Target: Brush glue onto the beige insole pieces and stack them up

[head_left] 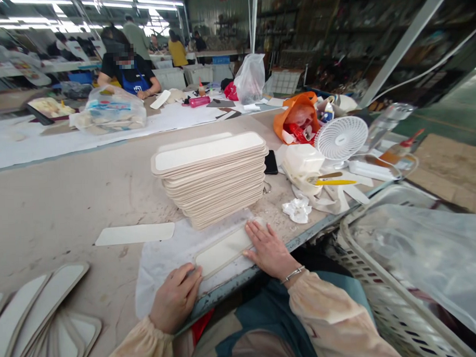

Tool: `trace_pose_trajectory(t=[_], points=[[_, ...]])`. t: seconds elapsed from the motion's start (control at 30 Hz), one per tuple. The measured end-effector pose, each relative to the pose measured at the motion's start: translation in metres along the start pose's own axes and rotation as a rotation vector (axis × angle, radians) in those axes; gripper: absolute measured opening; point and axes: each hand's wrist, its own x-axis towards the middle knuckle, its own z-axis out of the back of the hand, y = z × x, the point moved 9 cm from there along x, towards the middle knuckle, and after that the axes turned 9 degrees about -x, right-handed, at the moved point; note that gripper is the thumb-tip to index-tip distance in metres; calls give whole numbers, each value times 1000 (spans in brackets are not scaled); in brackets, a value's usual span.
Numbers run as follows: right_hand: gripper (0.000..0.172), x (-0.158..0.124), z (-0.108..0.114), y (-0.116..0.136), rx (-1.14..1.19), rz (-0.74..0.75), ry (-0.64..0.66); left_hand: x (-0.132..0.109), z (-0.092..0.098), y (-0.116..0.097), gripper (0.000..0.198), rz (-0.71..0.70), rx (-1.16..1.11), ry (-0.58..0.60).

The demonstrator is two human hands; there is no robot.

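A long pale panel with a beige border [224,251] lies on a white sheet [159,270] at the table's front edge. My left hand [177,295] has its fingers curled together at the panel's left end. At the other end rests my right hand [269,249], its fingers spread flat on the panel and nothing gripped. Just behind stands a tall stack of similar panels [218,184]. A single cream strip [135,233] lies left of the sheet, and more bordered panels [51,315] are fanned out at the lower left.
Right of the stack are a black phone [271,163], a white fan [341,138], an orange bag [296,116] and a yellow-handled tool [335,182]. A white plastic basket [386,293] stands at the right below the table edge. Across the table sits a person [128,73].
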Motion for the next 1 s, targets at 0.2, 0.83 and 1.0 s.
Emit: trace_pose_trajectory(t=[0.2, 0.83, 1.0], points=[[60, -4, -4, -35, -120, -118, -31, 1, 0, -2, 20, 33, 3, 20], [83, 3, 3, -83, 372, -556, -208, -2, -4, 3, 23, 141, -93, 49], [73, -2, 16, -75, 933, -620, -233, -4, 2, 18, 25, 224, -253, -25]])
